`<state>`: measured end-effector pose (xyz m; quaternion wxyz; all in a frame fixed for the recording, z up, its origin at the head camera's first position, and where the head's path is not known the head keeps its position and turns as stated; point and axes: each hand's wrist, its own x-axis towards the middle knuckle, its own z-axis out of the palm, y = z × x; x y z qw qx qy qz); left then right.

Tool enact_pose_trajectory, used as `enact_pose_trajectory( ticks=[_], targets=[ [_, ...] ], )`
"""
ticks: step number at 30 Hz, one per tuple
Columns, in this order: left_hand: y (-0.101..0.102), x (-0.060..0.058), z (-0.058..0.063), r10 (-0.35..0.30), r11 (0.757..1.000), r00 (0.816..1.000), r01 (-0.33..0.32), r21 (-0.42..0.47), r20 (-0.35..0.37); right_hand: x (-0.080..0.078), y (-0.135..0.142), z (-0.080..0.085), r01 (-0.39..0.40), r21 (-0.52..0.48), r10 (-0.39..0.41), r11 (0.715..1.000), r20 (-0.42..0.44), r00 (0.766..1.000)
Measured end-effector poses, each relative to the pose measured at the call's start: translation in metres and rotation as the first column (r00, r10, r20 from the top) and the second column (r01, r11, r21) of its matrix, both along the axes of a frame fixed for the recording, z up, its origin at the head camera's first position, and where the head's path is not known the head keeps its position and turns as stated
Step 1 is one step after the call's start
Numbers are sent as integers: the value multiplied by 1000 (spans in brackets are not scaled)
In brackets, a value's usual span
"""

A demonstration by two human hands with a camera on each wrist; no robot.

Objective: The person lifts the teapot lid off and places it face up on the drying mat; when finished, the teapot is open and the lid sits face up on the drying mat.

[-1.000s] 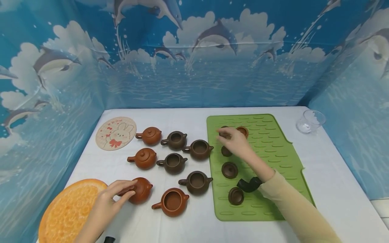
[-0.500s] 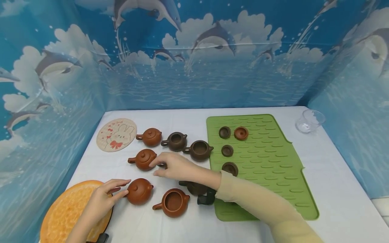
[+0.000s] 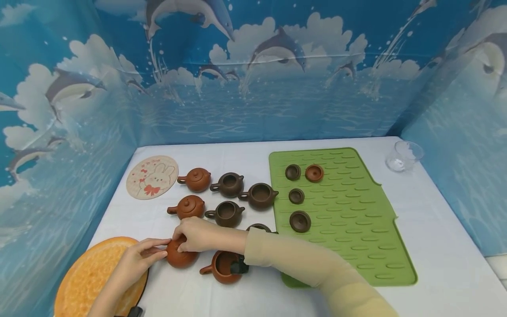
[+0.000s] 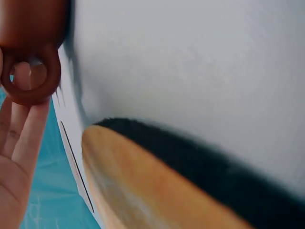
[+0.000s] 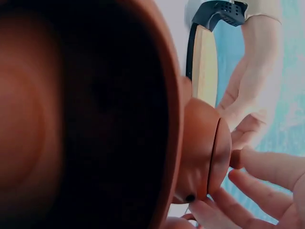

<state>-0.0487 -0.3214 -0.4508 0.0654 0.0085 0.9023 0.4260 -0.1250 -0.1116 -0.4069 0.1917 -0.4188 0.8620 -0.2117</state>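
Note:
A reddish-brown clay teapot (image 3: 181, 259), its lid (image 5: 220, 157) on, stands at the front left between both hands. My left hand (image 3: 136, 259) holds it at its ring-shaped handle (image 4: 55, 71); one finger shows through the ring in the left wrist view. From the right, my right hand (image 3: 198, 233) reaches over the pot. Its fingers pinch the lid's knob (image 5: 236, 159), with other fingertips low beside the lid. An open reddish-brown teapot (image 3: 222, 264) sits just right, partly under my right wrist; its rim fills much of the right wrist view.
Two lidded reddish teapots (image 3: 191, 206) and several open dark teapots (image 3: 227, 213) stand behind. On the green mat (image 3: 356, 220) lie several upturned lids (image 3: 299, 221). A round orange mat (image 3: 91, 281), a rabbit coaster (image 3: 152, 177) and a clear glass (image 3: 404, 156) stand around the edges.
My right hand has moved from the lids on the green mat, leftward across the dark teapots, to the front left teapot's lid. My left hand has shifted slightly left to the handle.

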Motion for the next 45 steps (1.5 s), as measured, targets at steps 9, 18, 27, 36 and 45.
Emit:
enact_pose_trajectory(
  ticks=[9,18,27,36,45],
  targets=[
    [-3,-4,-3,42,999,997,-42,0,58,10,-8,3,-42,32,46,999,-165,985],
    [-2,-2,-3,27,1000,998,-28,13,50,9,-2,3,20,-67,-25,998,-80,996],
    [-4,-4,-5,23,1000,999,-23,-2,29,2,38,18,196,-229,-168,954,135,976],
    [-3,-4,-5,30,1000,999,-30,3,45,-12,130,20,532,-379,-201,757,640,742],
    [-4,-5,-5,27,999,999,-28,19,22,-20,236,-1,783,-359,-98,507,879,467]
  ],
)
